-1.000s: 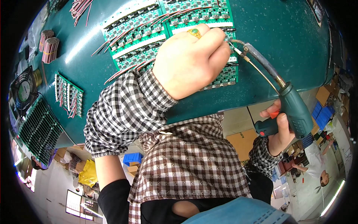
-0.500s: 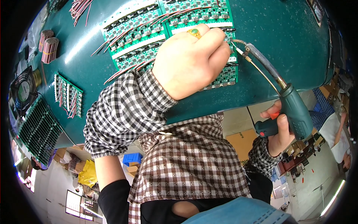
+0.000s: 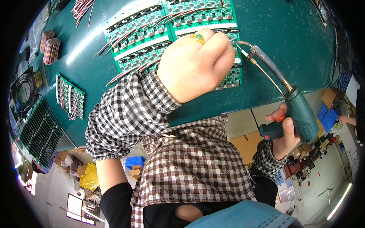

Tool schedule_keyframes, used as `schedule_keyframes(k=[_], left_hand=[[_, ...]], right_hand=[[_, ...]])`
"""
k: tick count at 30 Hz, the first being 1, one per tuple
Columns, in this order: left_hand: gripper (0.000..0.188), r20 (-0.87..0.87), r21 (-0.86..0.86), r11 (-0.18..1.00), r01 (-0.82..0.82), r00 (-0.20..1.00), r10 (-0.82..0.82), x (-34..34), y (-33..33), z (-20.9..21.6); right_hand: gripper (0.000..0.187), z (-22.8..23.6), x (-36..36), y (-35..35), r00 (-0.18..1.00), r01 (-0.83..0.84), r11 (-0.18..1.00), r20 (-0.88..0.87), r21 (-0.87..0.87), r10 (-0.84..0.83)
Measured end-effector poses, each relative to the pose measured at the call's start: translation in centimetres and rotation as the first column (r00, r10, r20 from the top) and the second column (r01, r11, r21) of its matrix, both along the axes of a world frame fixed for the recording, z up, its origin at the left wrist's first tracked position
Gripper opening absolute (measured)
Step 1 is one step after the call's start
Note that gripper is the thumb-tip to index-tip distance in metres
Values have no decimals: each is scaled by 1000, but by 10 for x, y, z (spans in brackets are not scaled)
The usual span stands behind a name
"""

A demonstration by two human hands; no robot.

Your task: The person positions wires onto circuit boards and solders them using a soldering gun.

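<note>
Hands (image 3: 197, 66), two: one around one soldering gun (image 3: 302, 114), one over circuit boards (image 3: 205, 19)

Work table (image 3: 281, 22): deep green. Rectangular circuit boards (image 3: 135, 34), far middle: bright green, banded white and black. Pistol-shaped plastic soldering tool (image 3: 303, 116), right: dark green, orange-red trigger (image 3: 280, 118). Metal ring (image 3: 199, 38): gold and green. Cloth sleeve (image 3: 121, 110), left: black-and-white gingham. Cloth apron (image 3: 190, 163), near: brown-and-white check. Pleated mask (image 3: 247, 216), near: light blue.

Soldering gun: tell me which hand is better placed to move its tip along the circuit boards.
Right, I'd judge: the right hand holds the soldering gun, its tip near the right edge of the circuit boards, while the left hand covers part of them.
</note>
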State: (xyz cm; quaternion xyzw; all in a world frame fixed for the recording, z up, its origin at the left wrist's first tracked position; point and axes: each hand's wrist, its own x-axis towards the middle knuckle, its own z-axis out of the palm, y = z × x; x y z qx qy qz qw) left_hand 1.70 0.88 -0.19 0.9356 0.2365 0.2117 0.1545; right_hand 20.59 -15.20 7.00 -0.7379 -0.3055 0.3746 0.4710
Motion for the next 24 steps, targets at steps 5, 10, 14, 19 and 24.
schedule_keyframes(k=[5, 10, 14, 19, 24], left_hand=[[28, 6, 6, 1000, -3, 1000, 3, 1, 0, 0], [25, 29, -19, 999, -32, 999, 33, 3, 0, -4], [23, 69, -27, 999, -40, 997, 42, 4, 1, -7], [23, 88, -21, 999, -32, 996, 34, 5, 3, -8], [24, 86, -29, 999, -26, 996, 28, 4, 3, -6]], right_hand=[[42, 0, -1, 0, 1000, 24, 1000, -8, -9, -24], [42, -1, 0, -1, 1000, 25, 1000, -4, -14, -25], [42, -2, -1, -2, 999, 47, 999, 0, -13, -47], [41, -1, 0, -1, 1000, 30, 999, -7, -14, -31], [40, -2, 0, -1, 999, 30, 1000, -14, -5, -30]])
